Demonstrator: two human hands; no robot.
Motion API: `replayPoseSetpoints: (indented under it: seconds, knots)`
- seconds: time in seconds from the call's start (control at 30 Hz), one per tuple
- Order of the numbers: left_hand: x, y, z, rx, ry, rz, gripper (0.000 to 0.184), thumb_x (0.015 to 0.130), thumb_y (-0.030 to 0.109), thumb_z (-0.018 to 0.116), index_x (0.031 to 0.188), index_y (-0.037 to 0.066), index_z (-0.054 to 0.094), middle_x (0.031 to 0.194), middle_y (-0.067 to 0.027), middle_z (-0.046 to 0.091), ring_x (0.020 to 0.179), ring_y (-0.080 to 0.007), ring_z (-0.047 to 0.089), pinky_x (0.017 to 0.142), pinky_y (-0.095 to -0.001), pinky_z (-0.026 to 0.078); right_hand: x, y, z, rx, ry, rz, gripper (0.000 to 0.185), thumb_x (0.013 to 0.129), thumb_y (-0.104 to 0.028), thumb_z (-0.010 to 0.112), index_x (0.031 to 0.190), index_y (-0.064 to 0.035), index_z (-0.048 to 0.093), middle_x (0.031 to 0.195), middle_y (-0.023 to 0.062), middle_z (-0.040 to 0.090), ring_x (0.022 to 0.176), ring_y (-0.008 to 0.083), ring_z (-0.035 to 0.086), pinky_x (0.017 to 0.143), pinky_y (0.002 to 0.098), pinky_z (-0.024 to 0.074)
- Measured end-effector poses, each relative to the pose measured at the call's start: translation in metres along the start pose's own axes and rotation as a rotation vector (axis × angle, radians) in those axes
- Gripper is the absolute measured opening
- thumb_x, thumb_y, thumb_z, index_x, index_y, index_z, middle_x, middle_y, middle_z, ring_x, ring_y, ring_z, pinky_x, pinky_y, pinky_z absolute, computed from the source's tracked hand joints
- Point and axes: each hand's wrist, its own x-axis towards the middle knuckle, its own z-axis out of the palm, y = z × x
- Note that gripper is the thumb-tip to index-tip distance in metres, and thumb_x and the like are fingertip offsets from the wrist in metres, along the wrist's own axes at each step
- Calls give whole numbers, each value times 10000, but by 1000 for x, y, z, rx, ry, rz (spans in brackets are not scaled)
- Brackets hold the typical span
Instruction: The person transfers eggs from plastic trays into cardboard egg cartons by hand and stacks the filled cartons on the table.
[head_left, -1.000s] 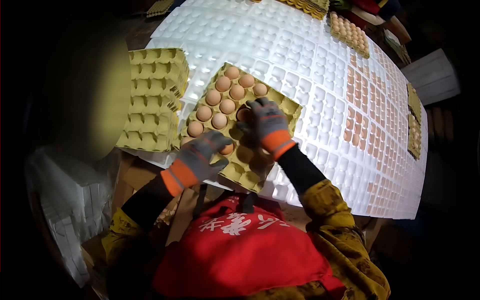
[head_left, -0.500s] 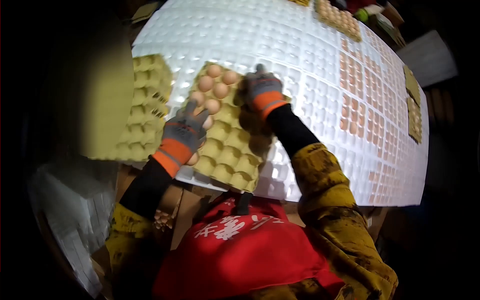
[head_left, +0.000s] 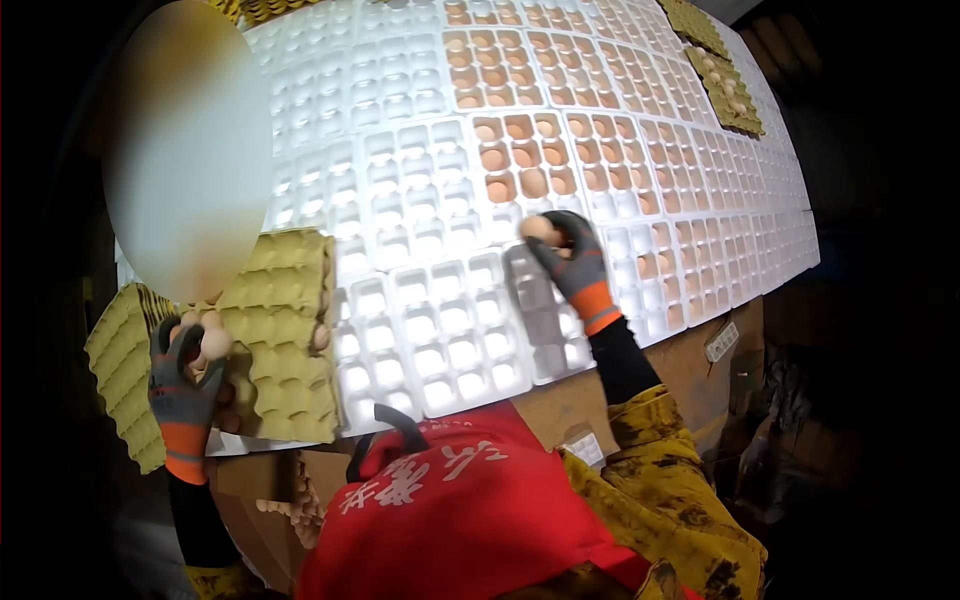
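My right hand (head_left: 572,255), in a grey and orange glove, is closed around eggs (head_left: 537,228) above the white foam trays (head_left: 455,325). The tray area just beyond it has brown eggs (head_left: 532,182) in its cups. At the lower left, my left hand (head_left: 187,375) grips several eggs (head_left: 214,340) between its fingers. Beside that hand is a yellow-green pulp tray (head_left: 285,350), and another pulp tray (head_left: 120,375) lies further left.
More egg-filled foam trays (head_left: 620,155) stretch to the right. Pulp trays with some eggs (head_left: 725,88) lie at the far right. A blurred pale shape covers the upper left. A cardboard box (head_left: 660,370) stands below the table edge.
The view has swung to the right. Both hands have lifted eggs off the pulp tray; the right is now over the foam trays, the left at the lower left.
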Motion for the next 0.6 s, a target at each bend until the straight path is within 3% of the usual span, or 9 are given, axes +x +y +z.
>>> replayPoseSetpoints:
  seconds: [0.03,0.1,0.2,0.3,0.43,0.5,0.57,0.6]
  knots:
    - [13,44,10,-136,-40,-61,438,758,18,773,1179,19,652,1346,-154,546,1077,-294,664,895,-361,555,3,19,-32,-165,36,42,423,786,-198,824,1145,-52,654,1136,119,601,1025,271,634,905,368,536]
    - [48,128,56,-126,-37,294,466,725,37,812,1166,32,661,1275,-172,594,1066,-308,667,902,-380,552,16,49,-69,-317,56,38,426,768,-198,826,1139,-71,657,1150,114,599,1026,289,635,902,389,540]
    - [92,246,158,-303,-57,294,461,671,167,874,1085,91,687,1212,-163,615,953,-340,681,822,-386,559,42,68,-80,-400,29,3,467,733,-290,838,1132,-119,667,1220,102,575,1049,302,637,888,404,545]
    - [122,324,256,-219,-141,297,405,751,300,796,1107,151,671,1228,-122,591,1007,-312,659,784,-407,569,60,72,-68,-611,-99,60,477,744,-347,818,1151,-148,668,1295,113,564,1114,321,630,918,433,532]
    - [127,356,292,58,-316,205,347,857,290,703,1175,169,635,1225,-129,558,1003,-315,648,775,-439,562,67,103,-81,-68,82,37,402,834,-188,742,1229,-155,674,1309,143,578,1164,325,603,945,395,521]
    - [120,354,287,115,-431,116,404,861,293,698,1245,183,641,1304,-158,540,1046,-332,644,834,-432,555,68,114,-95,177,-4,216,370,882,-156,705,1250,-139,668,1155,95,626,956,218,627,790,325,523]
    - [101,328,299,68,-253,186,389,909,238,634,1295,194,616,1244,-130,567,1005,-331,640,793,-422,556,78,120,-108,423,-86,378,341,931,-125,667,1272,-123,662,1001,47,673,748,111,651,635,255,526]
    - [103,321,291,-95,-230,176,422,910,199,625,1331,200,600,1277,-136,563,1015,-330,639,822,-406,550,84,126,-108,532,18,343,334,986,-112,604,1317,-85,637,780,-20,632,548,26,469,503,198,432]
